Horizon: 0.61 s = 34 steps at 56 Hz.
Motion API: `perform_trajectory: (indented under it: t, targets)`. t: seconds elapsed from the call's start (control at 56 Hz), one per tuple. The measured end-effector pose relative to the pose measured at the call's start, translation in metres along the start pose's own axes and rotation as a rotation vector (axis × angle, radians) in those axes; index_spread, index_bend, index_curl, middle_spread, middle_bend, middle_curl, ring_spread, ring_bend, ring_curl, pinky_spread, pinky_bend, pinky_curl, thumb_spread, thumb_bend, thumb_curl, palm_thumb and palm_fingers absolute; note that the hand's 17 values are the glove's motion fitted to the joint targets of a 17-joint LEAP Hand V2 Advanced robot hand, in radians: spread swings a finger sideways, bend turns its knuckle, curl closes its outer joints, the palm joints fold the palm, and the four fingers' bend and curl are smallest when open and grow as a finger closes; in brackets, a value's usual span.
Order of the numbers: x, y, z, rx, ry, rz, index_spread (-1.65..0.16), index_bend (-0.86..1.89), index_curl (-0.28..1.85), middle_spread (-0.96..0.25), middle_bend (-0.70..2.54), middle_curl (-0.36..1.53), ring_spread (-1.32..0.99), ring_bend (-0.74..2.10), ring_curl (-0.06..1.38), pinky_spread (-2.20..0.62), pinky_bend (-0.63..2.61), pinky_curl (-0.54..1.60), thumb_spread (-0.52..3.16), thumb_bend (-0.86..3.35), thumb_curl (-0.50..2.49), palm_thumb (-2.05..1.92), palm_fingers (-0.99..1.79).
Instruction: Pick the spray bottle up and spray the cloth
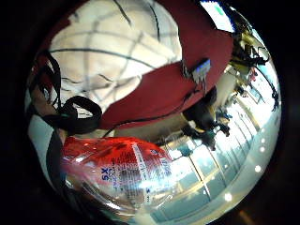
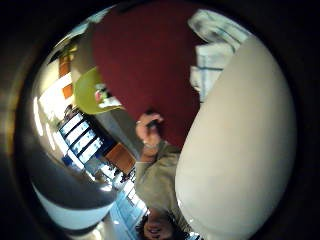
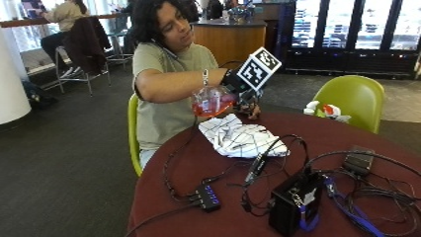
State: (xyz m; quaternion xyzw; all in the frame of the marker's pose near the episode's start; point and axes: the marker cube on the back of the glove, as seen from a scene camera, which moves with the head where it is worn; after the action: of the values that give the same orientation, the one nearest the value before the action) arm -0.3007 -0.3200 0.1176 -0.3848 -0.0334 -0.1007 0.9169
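Right now the black-gloved right hand (image 3: 231,81) grips the clear plastic spray bottle with red liquid and a red label (image 3: 212,101), fingers wrapped round its top, holding it in the air above the white cloth with thin dark grid lines (image 3: 242,138). Cloth lies crumpled on the round dark-red table (image 3: 368,136), just under the bottle. Bottle fills the palm view (image 1: 122,176), cloth beyond it (image 1: 110,47). Handling, my read: thin-walled plastic, partly filled so moderately light, liquid will slosh; glossy label looks slippery. Best hold at the neck, finger on the trigger. Further off: green chair (image 3: 352,96).
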Motion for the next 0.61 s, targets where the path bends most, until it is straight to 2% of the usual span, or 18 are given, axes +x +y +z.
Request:
perform_trajectory:
  t: [0.286, 0.446, 0.607]
  targets:
    - [-0.049, 0.024, -0.042, 0.34, -0.366, -0.397, -0.28, 0.24, 0.62, -0.19, 0.57, 0.55, -0.18, 0.59, 0.49, -0.26, 0.44, 0.42, 0.26, -0.03, 0.77, 1.01, 1.31]
    - [-0.063, 0.01, -0.044, 0.583, -0.618, -0.538, -0.28, 0.23, 0.62, -0.19, 0.57, 0.55, -0.18, 0.58, 0.49, -0.25, 0.44, 0.42, 0.26, -0.03, 0.77, 1.01, 1.31]
    - [-0.086, -0.021, -0.039, 0.775, -0.769, -0.603, -0.28, 0.24, 0.63, -0.19, 0.57, 0.55, -0.18, 0.6, 0.49, -0.25, 0.42, 0.42, 0.25, -0.03, 0.78, 1.01, 1.33]
